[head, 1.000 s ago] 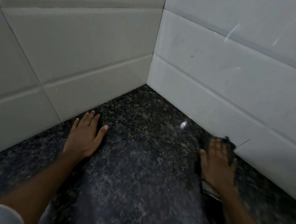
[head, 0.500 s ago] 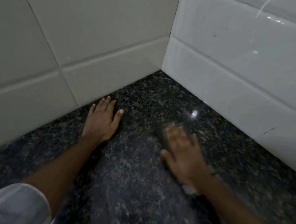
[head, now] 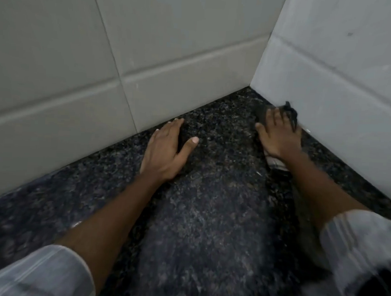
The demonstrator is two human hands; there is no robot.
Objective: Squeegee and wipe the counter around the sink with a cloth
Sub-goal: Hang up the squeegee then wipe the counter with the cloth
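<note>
1. Two sleeves sit closest to us, a pale striped left sleeve and a blurry pale right sleeve.
2. Both bare arms reach forward over the dark speckled tabletop.
3. Next comes the left hand. It lies flat on the tabletop with straight fingers and the thumb stuck out to the side. It holds nothing.
4. A bit farther is the right hand. It presses down flat on the cloth with its fingers spread.
5. That cloth is dark at the far end, and a pale bit pokes out near the wrist. It lies on the tabletop, right up against the wall on the right, close to the corner.
6. Farthest back are the grey wall tiles, which meet in the corner.
</note>
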